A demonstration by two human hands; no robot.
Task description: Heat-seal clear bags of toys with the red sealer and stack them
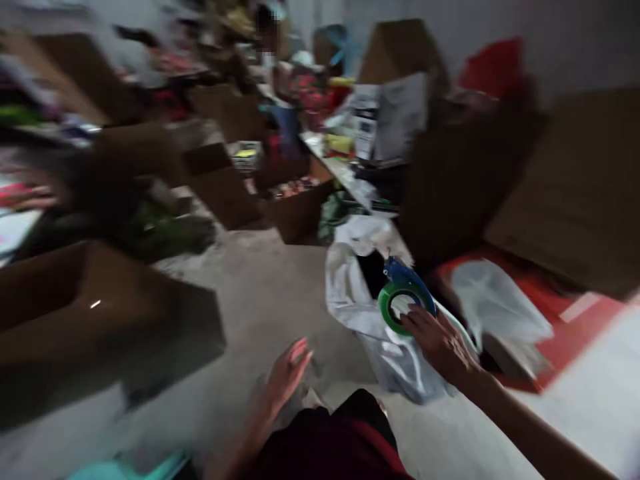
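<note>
My right hand (pixel 435 337) grips a blue tape dispenser (pixel 409 275) loaded with a roll of green tape (pixel 385 303). It is held above a large white plastic bag (pixel 347 283) that stands on the floor with its mouth open and something dark inside. My left hand (pixel 291 370) hangs in front of my body over the grey floor, its fingers loosely apart and slightly blurred. Nothing shows in it.
A cardboard box (pixel 100 293) stands at left, and another open box (pixel 300 210) with many small items is ahead. To the right lie a red box (pixel 585 340), a clear plastic bag (pixel 500 300) and large cardboard (pixel 575 193). A person (pixel 275 73) is at the back.
</note>
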